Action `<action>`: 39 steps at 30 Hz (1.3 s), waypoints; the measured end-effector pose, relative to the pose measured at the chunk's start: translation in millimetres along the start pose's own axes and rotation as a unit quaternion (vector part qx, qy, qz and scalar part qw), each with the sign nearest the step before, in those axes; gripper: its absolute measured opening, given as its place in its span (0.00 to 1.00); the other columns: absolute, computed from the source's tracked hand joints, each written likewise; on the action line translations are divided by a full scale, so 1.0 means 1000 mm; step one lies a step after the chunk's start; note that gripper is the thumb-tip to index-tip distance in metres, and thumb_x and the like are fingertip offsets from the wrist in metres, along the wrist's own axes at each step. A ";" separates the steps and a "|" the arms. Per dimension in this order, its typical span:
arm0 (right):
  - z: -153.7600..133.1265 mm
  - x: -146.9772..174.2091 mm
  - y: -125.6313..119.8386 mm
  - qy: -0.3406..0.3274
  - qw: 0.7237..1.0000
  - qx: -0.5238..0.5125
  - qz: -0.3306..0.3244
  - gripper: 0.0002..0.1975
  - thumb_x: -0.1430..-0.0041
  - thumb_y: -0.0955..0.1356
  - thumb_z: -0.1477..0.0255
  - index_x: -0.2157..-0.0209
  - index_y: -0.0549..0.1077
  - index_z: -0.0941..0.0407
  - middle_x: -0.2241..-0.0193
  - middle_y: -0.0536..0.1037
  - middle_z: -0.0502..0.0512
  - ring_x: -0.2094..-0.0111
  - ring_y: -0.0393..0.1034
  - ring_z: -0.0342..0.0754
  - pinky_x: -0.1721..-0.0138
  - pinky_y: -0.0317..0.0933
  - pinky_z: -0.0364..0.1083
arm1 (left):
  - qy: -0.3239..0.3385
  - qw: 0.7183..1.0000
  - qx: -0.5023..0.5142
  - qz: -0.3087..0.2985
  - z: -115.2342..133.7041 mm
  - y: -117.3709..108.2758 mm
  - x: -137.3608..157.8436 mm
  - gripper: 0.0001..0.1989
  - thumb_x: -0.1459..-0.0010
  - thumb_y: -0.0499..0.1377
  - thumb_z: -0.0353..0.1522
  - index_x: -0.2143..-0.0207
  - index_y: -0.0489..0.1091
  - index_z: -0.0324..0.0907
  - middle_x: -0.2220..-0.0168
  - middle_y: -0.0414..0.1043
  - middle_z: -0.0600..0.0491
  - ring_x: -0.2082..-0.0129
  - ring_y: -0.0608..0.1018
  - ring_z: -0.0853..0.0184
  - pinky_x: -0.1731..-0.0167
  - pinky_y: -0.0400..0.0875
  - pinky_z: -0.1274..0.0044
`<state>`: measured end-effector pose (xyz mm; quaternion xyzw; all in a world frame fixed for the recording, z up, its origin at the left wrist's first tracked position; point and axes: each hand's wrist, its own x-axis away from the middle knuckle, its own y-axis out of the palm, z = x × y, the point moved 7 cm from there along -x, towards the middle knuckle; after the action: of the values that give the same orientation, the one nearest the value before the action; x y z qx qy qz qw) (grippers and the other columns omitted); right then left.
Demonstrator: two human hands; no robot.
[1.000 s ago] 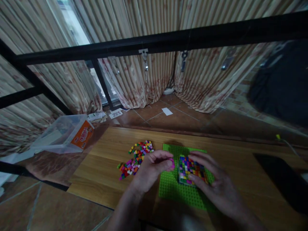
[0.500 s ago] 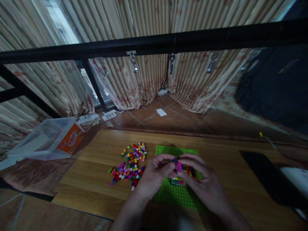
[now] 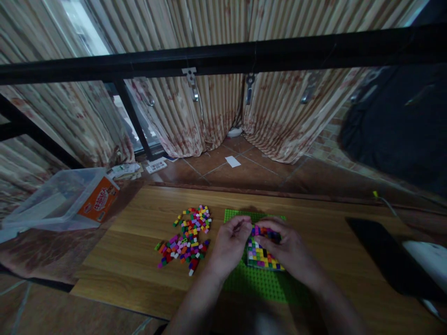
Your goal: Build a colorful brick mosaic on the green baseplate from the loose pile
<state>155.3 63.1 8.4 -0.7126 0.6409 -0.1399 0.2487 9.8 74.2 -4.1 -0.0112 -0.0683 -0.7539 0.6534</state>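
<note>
A colourful block of toy building bricks (image 3: pixel 260 254) stands on a green studded baseplate (image 3: pixel 265 286). My right hand (image 3: pixel 288 244) reaches over its far right part, thumb and forefinger closed around a magenta brick (image 3: pixel 257 231) at the far left corner. Whether that brick is seated there cannot be made out. Just left of the corner, my left hand (image 3: pixel 230 244) is raised with its fingertips pinched together; whatever lies between them is hidden. Loose bricks (image 3: pixel 183 246) of many colours are spread on the wood left of the baseplate.
The wooden table (image 3: pixel 122 260) carries a black flat object (image 3: pixel 387 253) and a white object (image 3: pixel 428 260) on the right. A clear plastic bin (image 3: pixel 45 200) with an orange label stands at the left. A black rail (image 3: pixel 223 58) crosses in front of striped curtains (image 3: pixel 216 111).
My hands have moved apart slightly. The magenta brick held up between them is now low at the block's corner by my right fingers, and more of the block's top shows.
</note>
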 end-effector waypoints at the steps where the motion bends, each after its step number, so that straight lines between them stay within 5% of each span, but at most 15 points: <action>1: 0.002 -0.001 0.001 0.010 1.000 -0.017 -0.005 0.10 0.45 0.70 0.64 0.61 0.78 0.51 0.58 0.77 0.54 0.55 0.71 0.52 0.51 0.64 0.51 | -0.006 1.000 0.011 -0.001 -0.001 0.003 -0.001 0.13 0.44 0.60 0.34 0.58 0.74 0.37 0.60 0.77 0.48 0.60 0.78 0.65 0.58 0.71 0.76; 15: 0.016 -0.005 0.001 0.076 0.990 -0.115 0.012 0.14 0.54 0.73 0.64 0.63 0.81 0.52 0.63 0.82 0.53 0.61 0.76 0.52 0.56 0.68 0.50 | -0.080 0.993 0.082 0.039 -0.015 0.016 -0.008 0.12 0.56 0.64 0.26 0.65 0.76 0.38 0.72 0.74 0.55 0.71 0.73 0.70 0.69 0.67 0.79; 30: 0.032 -0.001 -0.002 0.132 0.989 -0.064 -0.002 0.21 0.55 0.73 0.57 0.60 0.80 0.52 0.67 0.83 0.53 0.70 0.78 0.53 0.69 0.72 0.47 | -0.057 0.997 0.020 0.054 -0.023 0.020 -0.006 0.14 0.52 0.61 0.27 0.61 0.76 0.37 0.77 0.68 0.57 0.78 0.66 0.74 0.77 0.60 0.80; 39: 0.041 0.005 -0.001 0.181 0.982 -0.056 -0.023 0.27 0.58 0.75 0.55 0.56 0.79 0.52 0.66 0.84 0.54 0.69 0.80 0.55 0.71 0.74 0.46 | 0.048 0.987 -0.137 0.064 0.006 -0.017 0.011 0.15 0.43 0.59 0.36 0.55 0.74 0.39 0.57 0.77 0.47 0.57 0.78 0.62 0.56 0.72 0.74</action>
<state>177.6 65.7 -26.1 -0.7031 0.6654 -0.2359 0.0848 -8.9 66.8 1.1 -0.0688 0.0683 -0.7124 0.6951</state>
